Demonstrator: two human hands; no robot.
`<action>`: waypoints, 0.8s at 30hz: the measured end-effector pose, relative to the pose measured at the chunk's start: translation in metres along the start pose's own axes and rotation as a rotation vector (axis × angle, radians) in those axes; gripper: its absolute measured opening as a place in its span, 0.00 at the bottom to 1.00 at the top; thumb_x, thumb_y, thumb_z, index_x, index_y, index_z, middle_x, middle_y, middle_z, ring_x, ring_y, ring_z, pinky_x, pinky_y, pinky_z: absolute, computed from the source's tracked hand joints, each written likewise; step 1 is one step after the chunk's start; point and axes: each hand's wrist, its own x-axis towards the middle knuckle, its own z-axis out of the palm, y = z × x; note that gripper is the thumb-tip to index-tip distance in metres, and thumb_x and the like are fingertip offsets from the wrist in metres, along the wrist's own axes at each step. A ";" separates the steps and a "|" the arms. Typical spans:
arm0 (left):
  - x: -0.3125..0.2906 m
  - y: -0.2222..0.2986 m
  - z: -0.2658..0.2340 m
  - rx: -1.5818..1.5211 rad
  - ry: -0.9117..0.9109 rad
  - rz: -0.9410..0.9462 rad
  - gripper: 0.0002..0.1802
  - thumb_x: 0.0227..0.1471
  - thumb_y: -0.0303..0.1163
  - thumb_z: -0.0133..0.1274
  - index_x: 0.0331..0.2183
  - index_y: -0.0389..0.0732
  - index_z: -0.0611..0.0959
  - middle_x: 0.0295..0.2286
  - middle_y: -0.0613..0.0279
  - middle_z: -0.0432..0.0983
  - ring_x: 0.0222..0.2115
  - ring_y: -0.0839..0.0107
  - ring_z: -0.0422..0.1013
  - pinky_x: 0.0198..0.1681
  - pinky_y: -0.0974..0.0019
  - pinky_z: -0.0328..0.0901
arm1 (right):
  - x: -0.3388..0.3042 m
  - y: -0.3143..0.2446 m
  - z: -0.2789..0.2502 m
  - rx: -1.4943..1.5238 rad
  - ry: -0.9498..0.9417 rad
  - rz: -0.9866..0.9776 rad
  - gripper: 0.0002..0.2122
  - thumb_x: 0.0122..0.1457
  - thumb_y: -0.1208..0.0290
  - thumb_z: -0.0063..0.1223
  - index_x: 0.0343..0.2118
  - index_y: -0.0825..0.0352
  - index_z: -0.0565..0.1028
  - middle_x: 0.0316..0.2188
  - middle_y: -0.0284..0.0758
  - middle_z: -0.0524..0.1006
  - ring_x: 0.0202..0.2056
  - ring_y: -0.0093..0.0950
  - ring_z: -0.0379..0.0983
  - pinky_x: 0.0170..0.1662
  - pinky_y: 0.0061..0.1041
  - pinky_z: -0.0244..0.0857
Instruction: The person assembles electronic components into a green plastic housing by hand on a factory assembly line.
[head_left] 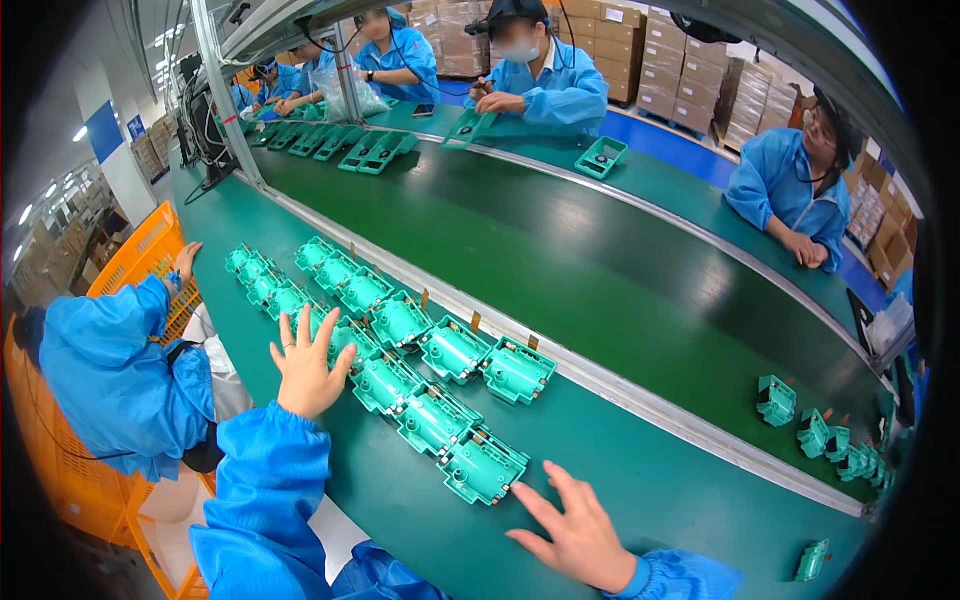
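- On the near strip of green bench (640, 480), the left hand (306, 362) lies flat with fingers spread wide, holding nothing; its fingertips reach the edge of the nearer row of teal plastic housings (432, 420).
- Further right, the right hand (578, 535) also rests palm down and unclenched, fingers fanned, its fingertips just beside the last housing (483, 466) of that row without gripping it.
- Both forearms wear blue work sleeves (270, 470) of smooth cloth with gathered cuffs.
- The housings are boxy moulded shells, glossy teal, each with a rounded barrel shape inside; they sit in two slanting rows, the farther row (400, 320) running beside a metal rail (620, 385).
- Small tan tabs (476, 320) stick up from some of the farther pieces.
- Beyond the rail runs a wide dark green conveyor belt (560, 250), matte and smooth, curving with the lens.
- At the right end of the belt a small cluster of more teal parts (830, 440) stands well apart from the hands.
- To the left, another person in a blue coat (110, 380) leans toward an orange plastic crate (140, 250) with a lattice wall.
- Across the belt, other workers in blue coats (550, 85) sit at a second green bench with flat green trays (375, 150).
- Behind them, stacked brown cardboard boxes (680, 70) line the hall.
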 end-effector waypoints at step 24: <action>0.005 -0.051 0.006 -0.215 -0.072 -0.157 0.26 0.51 0.39 0.41 0.53 0.50 0.60 0.54 0.47 0.46 0.56 0.43 0.36 0.52 0.36 0.37 | 0.069 -0.034 0.062 -0.052 -0.040 -0.097 0.23 0.45 0.72 0.56 0.46 0.71 0.64 0.45 0.48 0.62 0.36 0.37 0.63 0.38 0.26 0.63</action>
